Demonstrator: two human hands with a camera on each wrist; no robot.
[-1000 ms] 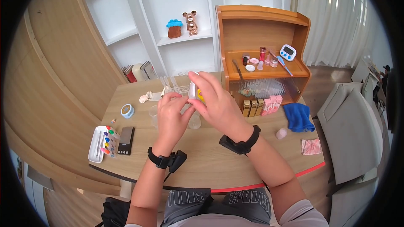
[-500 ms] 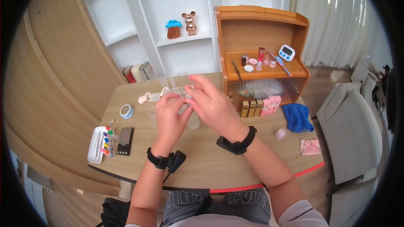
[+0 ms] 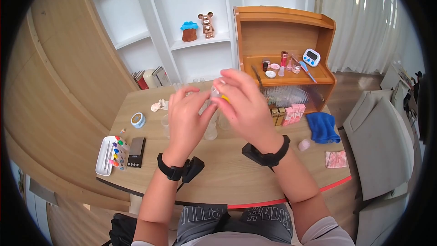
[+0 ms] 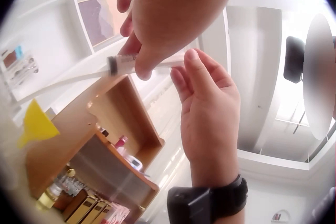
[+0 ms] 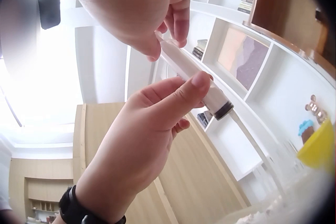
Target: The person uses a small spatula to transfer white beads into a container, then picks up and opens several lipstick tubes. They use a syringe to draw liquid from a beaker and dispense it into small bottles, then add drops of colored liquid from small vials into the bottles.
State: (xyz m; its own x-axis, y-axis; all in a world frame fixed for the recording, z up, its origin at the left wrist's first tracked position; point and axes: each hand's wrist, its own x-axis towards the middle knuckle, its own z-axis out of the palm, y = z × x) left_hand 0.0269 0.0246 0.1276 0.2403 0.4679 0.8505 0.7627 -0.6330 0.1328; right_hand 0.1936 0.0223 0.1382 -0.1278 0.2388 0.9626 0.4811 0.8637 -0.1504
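Both hands are raised over the far middle of the table, fingertips close together. My left hand grips a pale syringe by its barrel, thumb laid along it near the black end. Printed markings show on the barrel in the left wrist view. A thin pale rod runs down from the black end. At the syringe's narrow end, my right hand pinches between thumb and fingers. A yellow funnel stands near the hands, mostly hidden behind the right one in the head view. Clear beakers stand below.
On the left are a white tray, colored-cap bottles, a black scale and a round tin. A wooden cabinet stands at the back right, with small boxes, a blue cloth and a pink jar nearby.
Over the last half second both hands have lifted slightly, the right one also shifting to the right. Some of the yellow funnel shows again beside the right fingers.
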